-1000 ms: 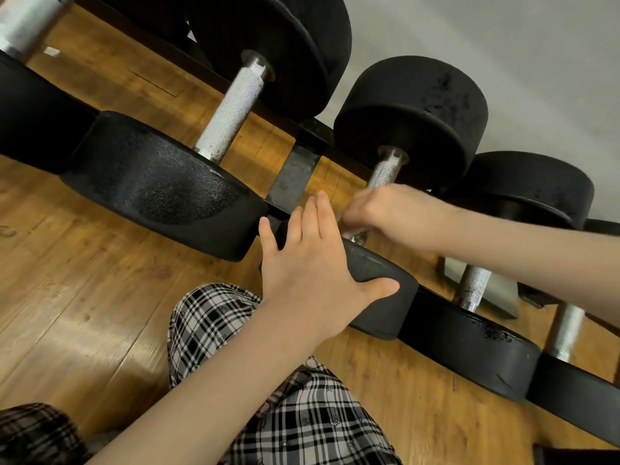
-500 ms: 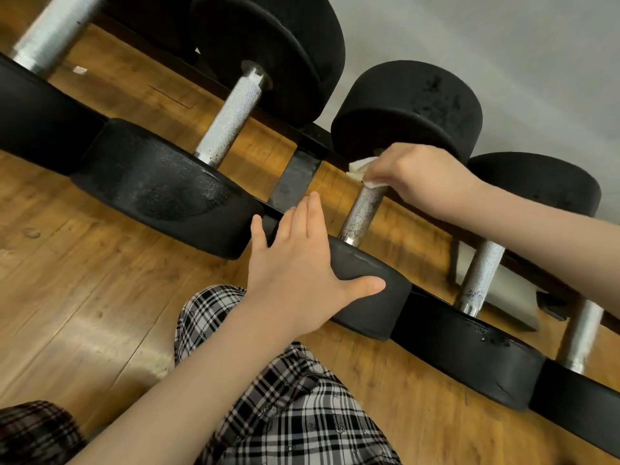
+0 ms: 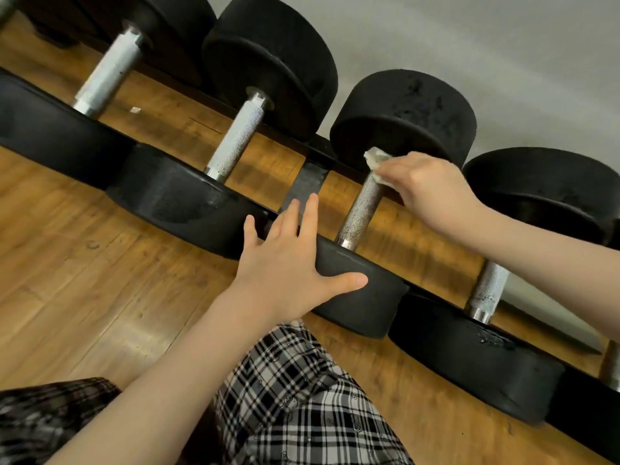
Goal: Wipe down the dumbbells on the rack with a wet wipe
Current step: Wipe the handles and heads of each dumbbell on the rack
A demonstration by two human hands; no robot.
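Observation:
Several black dumbbells with knurled silver handles lie in a row on a low black rack (image 3: 303, 182). My right hand (image 3: 432, 193) holds a crumpled white wet wipe (image 3: 376, 159) against the far end of the middle dumbbell's handle (image 3: 360, 213), next to its far head (image 3: 406, 119). My left hand (image 3: 288, 263) lies flat with straight fingers on that dumbbell's near head (image 3: 362, 297), the thumb spread to the right.
Neighbouring dumbbells flank it: one to the left (image 3: 235, 146) and one to the right (image 3: 486, 290). Wooden floor (image 3: 84, 280) lies under and in front of the rack. A grey wall (image 3: 469, 45) stands behind. My checked trouser leg (image 3: 302, 397) is at the bottom.
My right hand slid the wipe up the handle from its near end to its far end. My left hand stayed flat on the near head. The view shifted.

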